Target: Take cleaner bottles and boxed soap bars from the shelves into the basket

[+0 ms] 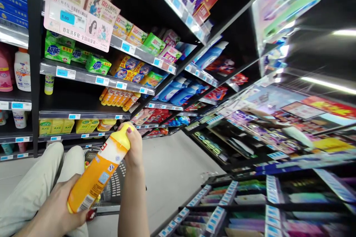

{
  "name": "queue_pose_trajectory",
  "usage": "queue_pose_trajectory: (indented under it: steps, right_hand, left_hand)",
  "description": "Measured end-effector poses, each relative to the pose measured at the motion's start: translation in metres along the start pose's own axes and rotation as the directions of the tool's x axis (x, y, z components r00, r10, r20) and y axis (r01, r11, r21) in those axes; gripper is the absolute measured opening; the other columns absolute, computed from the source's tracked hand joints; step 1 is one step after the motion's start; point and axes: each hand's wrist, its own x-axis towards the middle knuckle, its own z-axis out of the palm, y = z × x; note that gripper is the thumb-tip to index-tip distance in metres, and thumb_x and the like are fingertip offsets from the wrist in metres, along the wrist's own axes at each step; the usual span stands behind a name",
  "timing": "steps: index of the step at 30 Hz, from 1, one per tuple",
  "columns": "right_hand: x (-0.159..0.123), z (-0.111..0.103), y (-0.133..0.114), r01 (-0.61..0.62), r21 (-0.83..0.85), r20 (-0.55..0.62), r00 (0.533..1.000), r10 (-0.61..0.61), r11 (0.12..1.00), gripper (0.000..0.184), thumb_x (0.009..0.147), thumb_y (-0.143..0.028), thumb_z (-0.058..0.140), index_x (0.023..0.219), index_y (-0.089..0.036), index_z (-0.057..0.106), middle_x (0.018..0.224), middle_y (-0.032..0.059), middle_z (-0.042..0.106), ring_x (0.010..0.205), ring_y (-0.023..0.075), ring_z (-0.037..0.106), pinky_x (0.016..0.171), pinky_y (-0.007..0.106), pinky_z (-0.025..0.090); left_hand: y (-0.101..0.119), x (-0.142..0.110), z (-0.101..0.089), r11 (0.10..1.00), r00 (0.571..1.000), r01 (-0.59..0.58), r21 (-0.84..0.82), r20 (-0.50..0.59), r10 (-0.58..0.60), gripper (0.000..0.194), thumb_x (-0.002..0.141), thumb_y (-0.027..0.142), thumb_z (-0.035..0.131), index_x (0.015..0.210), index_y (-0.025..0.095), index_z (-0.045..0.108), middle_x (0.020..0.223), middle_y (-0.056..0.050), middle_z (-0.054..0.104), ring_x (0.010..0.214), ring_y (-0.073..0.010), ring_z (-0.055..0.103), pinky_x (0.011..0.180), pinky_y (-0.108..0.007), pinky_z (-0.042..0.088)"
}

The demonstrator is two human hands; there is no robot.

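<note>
An orange bottle (93,174) with a yellow cap (123,136) is tilted in front of my legs, its top toward the upper right. My left hand (59,202) wraps round the bottle's lower end, thumb near the barcode. At the other end, my right hand (134,148) is closed round the cap, with a dark red nail showing on top. The bottle's label with small print and a blue patch faces me. Behind it, a grey slotted basket or cart (118,179) is partly hidden.
Ahead stands a dark shelf rack with boxed soaps (98,64), a row of orange bottles (118,97) and yellow AXE bottles (57,127). A pink price sign (78,22) juts from it. Pale floor (169,166) runs right, toward more shelves (247,200). My legs (41,177) are at left.
</note>
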Motion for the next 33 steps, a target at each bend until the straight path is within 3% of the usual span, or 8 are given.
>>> queue_pose_trajectory:
  steps: [2,5,9,12,16,21,28,33]
  right_hand:
    - [0.001,-0.005,-0.003,0.040,-0.041,0.005,0.999,-0.040,0.998,0.042,0.075,-0.059,0.068,0.070,-0.019,0.054,0.062,-0.0041,0.048,0.050,0.0095,0.042,0.047,0.022,0.032]
    - [0.000,-0.009,-0.008,0.066,-0.086,-0.042,0.997,-0.070,0.994,0.042,0.075,-0.057,0.070,0.067,-0.019,0.054,0.062,-0.0042,0.047,0.051,0.0089,0.040,0.047,0.021,0.031]
    - [-0.002,-0.013,-0.012,0.120,-0.132,-0.093,0.987,-0.133,0.984,0.043,0.075,-0.058,0.069,0.066,-0.019,0.054,0.063,-0.0031,0.048,0.054,0.0099,0.042,0.049,0.021,0.034]
    - [-0.001,-0.014,-0.013,0.118,-0.164,-0.093,0.987,-0.135,0.979,0.042,0.076,-0.058,0.068,0.065,-0.020,0.054,0.061,-0.0033,0.048,0.052,0.0101,0.041,0.048,0.022,0.033]
    - [0.006,-0.015,-0.015,0.060,-0.179,-0.014,0.998,-0.064,0.982,0.040,0.074,-0.056,0.070,0.067,-0.019,0.057,0.060,-0.0038,0.050,0.050,0.0092,0.041,0.047,0.022,0.031]
    - [0.017,-0.017,-0.018,-0.016,-0.141,0.094,0.995,0.029,0.990,0.040,0.072,-0.057,0.070,0.067,-0.019,0.057,0.057,-0.0046,0.049,0.049,0.0088,0.039,0.047,0.022,0.030]
    - [0.009,-0.049,-0.041,0.080,-0.471,0.194,0.981,0.015,0.879,0.029,0.075,-0.046,0.067,0.066,-0.020,0.057,0.059,-0.0029,0.053,0.052,0.0107,0.043,0.049,0.023,0.032]
    - [-0.017,-0.106,-0.014,0.053,-0.928,0.107,0.986,0.129,0.368,0.024,0.085,-0.044,0.059,0.077,-0.023,0.055,0.057,-0.0025,0.057,0.050,0.0143,0.049,0.054,0.025,0.033]
  left_hand:
    - [-0.002,-0.002,0.002,0.871,0.937,-0.157,0.465,-0.209,0.280,0.046,0.072,0.039,0.077,0.114,0.025,0.063,0.098,-0.005,0.076,0.079,-0.0257,0.071,0.069,-0.030,0.053]
    - [-0.008,-0.003,0.001,0.548,0.738,-0.216,0.808,-0.233,0.633,0.052,0.081,0.040,0.070,0.127,0.022,0.055,0.107,-0.009,0.075,0.085,-0.0266,0.072,0.071,-0.032,0.051]
    - [-0.011,-0.002,-0.004,0.411,0.660,-0.141,0.901,-0.223,0.718,0.051,0.084,0.037,0.068,0.130,0.023,0.052,0.109,-0.007,0.075,0.089,-0.0266,0.070,0.076,-0.034,0.048]
    - [-0.006,0.003,-0.007,0.569,0.736,-0.184,0.801,-0.272,0.620,0.050,0.081,0.038,0.071,0.127,0.025,0.056,0.113,-0.007,0.074,0.094,-0.0275,0.070,0.082,-0.035,0.050]
    - [0.009,0.012,-0.009,0.995,0.999,-0.040,0.089,-0.021,0.042,0.053,0.066,0.052,0.079,0.105,0.019,0.068,0.093,-0.007,0.075,0.080,-0.0250,0.068,0.071,-0.031,0.054]
    - [0.007,0.015,-0.004,0.700,0.850,0.443,-0.561,0.510,-0.130,0.058,0.061,0.049,0.077,0.105,0.012,0.069,0.081,-0.009,0.073,0.058,-0.0173,0.065,0.048,-0.022,0.048]
    - [-0.037,0.050,-0.002,0.975,0.888,0.219,-0.034,0.420,-0.185,0.085,0.069,0.076,0.049,0.124,0.012,0.061,0.107,-0.019,0.072,0.081,-0.0300,0.070,0.064,-0.041,0.058]
    - [-0.092,0.071,-0.032,0.892,0.982,0.164,0.421,0.013,-0.187,0.071,0.079,0.051,0.056,0.138,0.012,0.051,0.149,-0.019,0.046,0.143,-0.0372,0.030,0.120,-0.056,0.017]
